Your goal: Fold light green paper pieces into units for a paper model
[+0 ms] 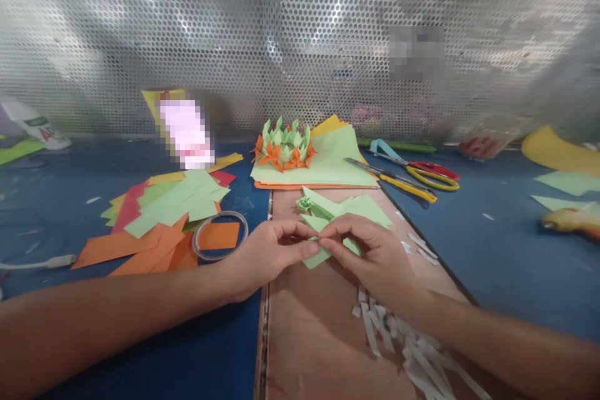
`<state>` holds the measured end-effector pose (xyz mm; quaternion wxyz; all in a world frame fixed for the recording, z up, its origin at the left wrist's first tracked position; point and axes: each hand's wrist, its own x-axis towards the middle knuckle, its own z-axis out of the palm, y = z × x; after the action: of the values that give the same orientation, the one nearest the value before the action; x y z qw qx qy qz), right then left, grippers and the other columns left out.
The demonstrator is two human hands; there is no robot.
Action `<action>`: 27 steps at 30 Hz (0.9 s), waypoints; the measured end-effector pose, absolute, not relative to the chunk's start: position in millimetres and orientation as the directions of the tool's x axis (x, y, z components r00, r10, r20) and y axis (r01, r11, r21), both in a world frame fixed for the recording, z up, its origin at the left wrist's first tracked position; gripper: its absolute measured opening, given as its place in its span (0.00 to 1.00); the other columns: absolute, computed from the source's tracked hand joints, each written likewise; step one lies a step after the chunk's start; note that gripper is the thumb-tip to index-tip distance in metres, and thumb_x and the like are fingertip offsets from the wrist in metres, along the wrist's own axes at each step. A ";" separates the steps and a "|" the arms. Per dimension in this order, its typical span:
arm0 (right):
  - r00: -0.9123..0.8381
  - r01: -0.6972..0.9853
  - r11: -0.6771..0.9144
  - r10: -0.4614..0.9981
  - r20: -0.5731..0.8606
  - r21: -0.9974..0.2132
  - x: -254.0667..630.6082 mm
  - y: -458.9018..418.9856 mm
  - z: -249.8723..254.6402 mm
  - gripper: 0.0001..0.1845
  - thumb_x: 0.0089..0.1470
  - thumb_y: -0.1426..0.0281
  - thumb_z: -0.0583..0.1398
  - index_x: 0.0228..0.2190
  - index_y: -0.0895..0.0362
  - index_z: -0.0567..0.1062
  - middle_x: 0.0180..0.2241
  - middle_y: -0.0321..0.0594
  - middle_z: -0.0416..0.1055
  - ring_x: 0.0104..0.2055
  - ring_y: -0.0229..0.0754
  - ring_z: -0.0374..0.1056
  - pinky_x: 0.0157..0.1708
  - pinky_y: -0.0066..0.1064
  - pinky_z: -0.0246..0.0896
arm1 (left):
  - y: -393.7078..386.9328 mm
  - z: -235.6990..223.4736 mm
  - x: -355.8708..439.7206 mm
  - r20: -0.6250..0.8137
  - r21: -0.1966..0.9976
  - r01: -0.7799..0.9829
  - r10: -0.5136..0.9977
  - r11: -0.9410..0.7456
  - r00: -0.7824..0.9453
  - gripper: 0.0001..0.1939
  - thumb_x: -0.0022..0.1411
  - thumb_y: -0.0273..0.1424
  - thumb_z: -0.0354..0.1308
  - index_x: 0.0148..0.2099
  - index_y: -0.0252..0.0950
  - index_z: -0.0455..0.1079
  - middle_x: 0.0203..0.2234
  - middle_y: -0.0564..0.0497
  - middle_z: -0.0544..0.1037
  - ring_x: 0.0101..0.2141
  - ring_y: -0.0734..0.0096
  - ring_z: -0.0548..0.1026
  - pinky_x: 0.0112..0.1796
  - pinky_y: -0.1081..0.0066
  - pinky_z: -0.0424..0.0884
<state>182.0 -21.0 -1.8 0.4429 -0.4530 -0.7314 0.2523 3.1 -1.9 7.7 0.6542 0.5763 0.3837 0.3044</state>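
My left hand [276, 250] and my right hand [368, 250] meet over the brown board [319, 337]. Both pinch a small light green piece of paper [317, 259] between thumb and fingers, with the fingertips close together. Part of that paper is hidden by the fingers. Just beyond it lie more light green paper pieces [363, 207] and a small curled green paper bit [304, 204]. Farther back, a ring of folded green and orange paper flowers [284, 149] rests on a stack of coloured sheets [337, 153].
Scissors [431, 178] and a yellow-handled cutter [407, 187] lie back right. Left are loose paper pieces [173, 200], a tape roll [220, 256], a cable [42, 264] and a blurred phone [186, 131]. White strips [412, 350] lie near my right forearm. A perforated metal wall [300, 31] stands behind.
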 end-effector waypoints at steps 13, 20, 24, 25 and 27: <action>-0.151 0.442 0.493 0.864 0.480 -0.749 179.9 -22.8 -2.4 0.03 0.50 0.69 0.61 0.29 0.55 0.70 0.25 0.35 0.68 0.27 0.35 0.65 0.28 0.27 0.63 | -2.9 8.9 5.0 -0.206 0.948 -0.130 0.873 0.290 0.442 0.12 0.50 0.34 0.63 0.38 0.36 0.77 0.31 0.49 0.79 0.32 0.74 0.72 0.34 0.75 0.67; -0.268 0.512 0.679 0.708 0.654 -0.526 182.9 -21.9 3.0 0.05 0.49 0.74 0.61 0.31 0.54 0.75 0.28 0.38 0.73 0.30 0.38 0.69 0.29 0.29 0.66 | -7.2 10.9 5.8 -0.240 0.927 -0.156 0.858 0.342 0.454 0.13 0.52 0.37 0.61 0.38 0.36 0.77 0.33 0.48 0.79 0.33 0.72 0.72 0.34 0.74 0.69; -0.328 0.512 0.756 0.610 0.722 -0.407 183.8 -20.3 5.6 0.06 0.48 0.76 0.61 0.30 0.55 0.76 0.27 0.39 0.72 0.28 0.36 0.69 0.27 0.26 0.66 | -8.9 8.3 5.3 -0.253 0.915 -0.177 0.858 0.362 0.447 0.14 0.51 0.38 0.61 0.38 0.35 0.76 0.33 0.48 0.79 0.33 0.72 0.73 0.34 0.73 0.69; -0.343 0.518 0.771 0.584 0.736 -0.371 184.1 -19.9 5.6 0.06 0.48 0.77 0.61 0.30 0.55 0.77 0.27 0.39 0.72 0.28 0.36 0.69 0.26 0.26 0.66 | -9.1 8.1 5.3 -0.257 0.912 -0.180 0.857 0.367 0.446 0.14 0.51 0.38 0.62 0.38 0.35 0.76 0.33 0.48 0.78 0.33 0.72 0.73 0.34 0.73 0.69; -0.370 0.539 0.789 0.537 0.758 -0.296 185.0 -19.1 5.3 0.06 0.47 0.77 0.62 0.29 0.56 0.77 0.27 0.40 0.72 0.27 0.36 0.69 0.27 0.27 0.66 | -9.2 8.0 5.3 -0.268 0.907 -0.183 0.854 0.380 0.445 0.14 0.51 0.37 0.62 0.39 0.34 0.76 0.32 0.48 0.79 0.32 0.72 0.73 0.34 0.73 0.69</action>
<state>185.0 -19.1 5.3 0.4575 -0.3250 -0.8277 -0.0008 5.3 -9.2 8.0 0.7332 0.4301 0.3902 0.3538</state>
